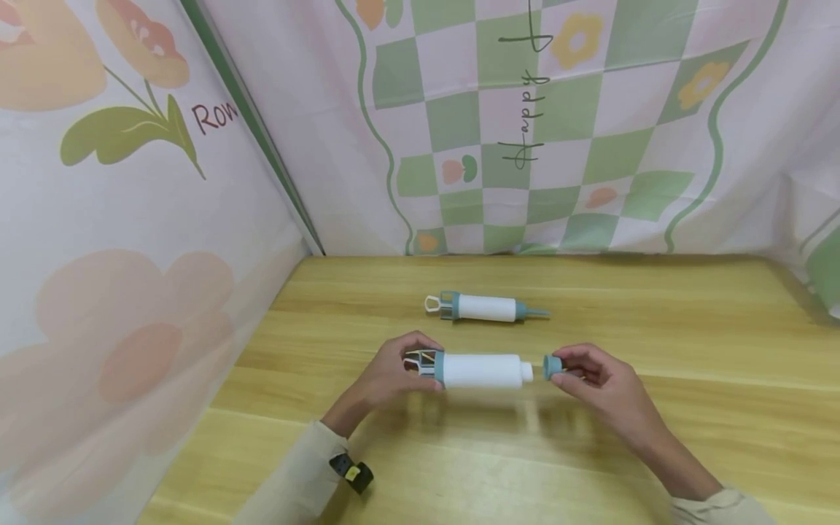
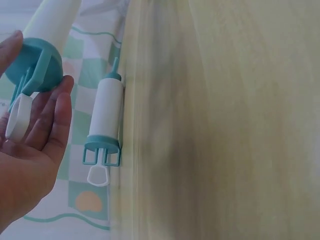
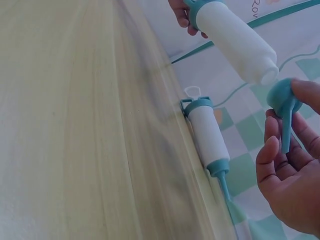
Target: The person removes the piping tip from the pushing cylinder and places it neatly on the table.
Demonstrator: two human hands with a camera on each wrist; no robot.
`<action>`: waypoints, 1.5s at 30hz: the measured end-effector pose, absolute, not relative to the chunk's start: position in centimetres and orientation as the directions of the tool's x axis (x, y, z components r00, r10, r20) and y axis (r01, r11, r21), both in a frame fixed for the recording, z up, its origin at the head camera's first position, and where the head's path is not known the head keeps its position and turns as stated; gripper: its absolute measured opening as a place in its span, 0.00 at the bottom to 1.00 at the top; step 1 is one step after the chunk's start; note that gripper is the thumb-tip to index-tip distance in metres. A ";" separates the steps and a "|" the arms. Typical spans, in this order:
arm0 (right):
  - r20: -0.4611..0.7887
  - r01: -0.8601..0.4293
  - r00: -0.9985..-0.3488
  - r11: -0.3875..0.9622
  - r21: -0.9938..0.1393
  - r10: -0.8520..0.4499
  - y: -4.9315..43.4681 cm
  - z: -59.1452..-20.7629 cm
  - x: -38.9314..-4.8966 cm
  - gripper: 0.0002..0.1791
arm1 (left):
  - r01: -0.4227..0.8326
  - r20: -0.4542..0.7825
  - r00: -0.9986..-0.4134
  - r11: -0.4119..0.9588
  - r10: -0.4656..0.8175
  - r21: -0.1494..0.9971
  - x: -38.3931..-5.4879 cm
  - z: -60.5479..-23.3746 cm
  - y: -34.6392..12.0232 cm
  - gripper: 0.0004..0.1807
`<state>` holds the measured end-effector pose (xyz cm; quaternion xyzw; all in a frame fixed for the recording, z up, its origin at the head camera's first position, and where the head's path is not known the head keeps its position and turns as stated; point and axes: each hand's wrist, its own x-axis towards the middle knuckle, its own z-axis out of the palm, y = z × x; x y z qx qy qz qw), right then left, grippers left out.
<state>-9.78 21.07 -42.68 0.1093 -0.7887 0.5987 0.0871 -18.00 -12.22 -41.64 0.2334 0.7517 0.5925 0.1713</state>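
My left hand grips the teal handle end of a large white syringe, which lies level above the table. A white pull ring juts from that handle in the left wrist view. In my right hand, thumb and fingers pinch a teal nozzle cap with a thin spout. The cap is apart from the syringe, a short gap from its bare white neck. Behind both hands lies a smaller, similar syringe, its own teal nozzle attached and pointing right.
The wooden table spreads under both hands. A checked green and white curtain hangs along its back edge, and a flowered cloth stands at the left. A black band sits at the left sleeve.
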 end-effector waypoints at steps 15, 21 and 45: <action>0.232 -0.242 -0.970 0.198 -0.950 -0.072 22.0 -42.5 -9.6 0.14 | 0.205 0.029 -0.825 0.250 0.565 0.946 -19.7 -42.7 -11.9 0.26; 0.226 -0.235 -0.972 0.186 -0.954 -0.071 22.2 -42.5 -9.6 0.14 | 0.186 -0.008 -0.841 0.303 0.541 0.935 -20.2 -43.0 -11.3 0.26; 0.206 -0.214 -0.977 0.176 -0.961 -0.064 22.6 -42.7 -9.4 0.15 | 0.250 -0.017 -0.809 0.370 0.588 0.895 -20.7 -44.6 -10.1 0.25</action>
